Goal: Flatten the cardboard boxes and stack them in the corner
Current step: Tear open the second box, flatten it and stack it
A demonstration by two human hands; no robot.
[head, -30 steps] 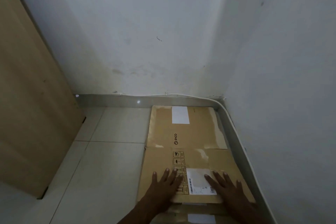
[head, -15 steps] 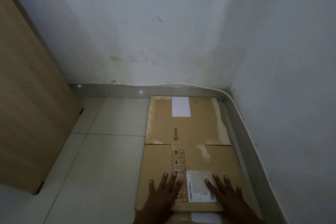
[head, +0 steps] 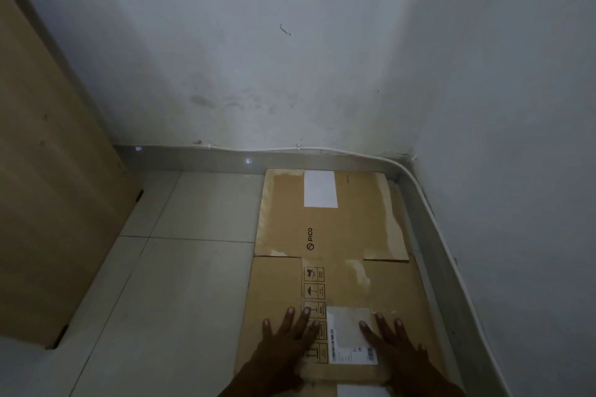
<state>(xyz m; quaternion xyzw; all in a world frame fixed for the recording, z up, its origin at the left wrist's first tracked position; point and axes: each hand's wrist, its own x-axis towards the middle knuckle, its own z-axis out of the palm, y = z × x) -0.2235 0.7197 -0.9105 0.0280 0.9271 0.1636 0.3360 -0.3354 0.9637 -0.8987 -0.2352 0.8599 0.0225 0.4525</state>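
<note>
A flattened brown cardboard box (head: 335, 235) lies on the tiled floor, pushed into the corner where two white walls meet. It carries a PICO logo, handling symbols, a white patch at the far end and a shipping label (head: 351, 335) near me. My left hand (head: 287, 345) lies palm down on the near part of the box, fingers spread, left of the label. My right hand (head: 396, 348) lies flat too, fingers apart, right of the label. More cardboard edges show under the top sheet at the right and near side.
A light wooden panel (head: 48, 203) stands along the left. A grey skirting with a white cable (head: 429, 203) runs along both walls around the corner. Pale floor tiles (head: 180, 267) stretch left of the cardboard.
Both hands stay flat on the box near the label, with the fingers a little further apart. The view has shifted slightly, so the box sits lower in the frame.
</note>
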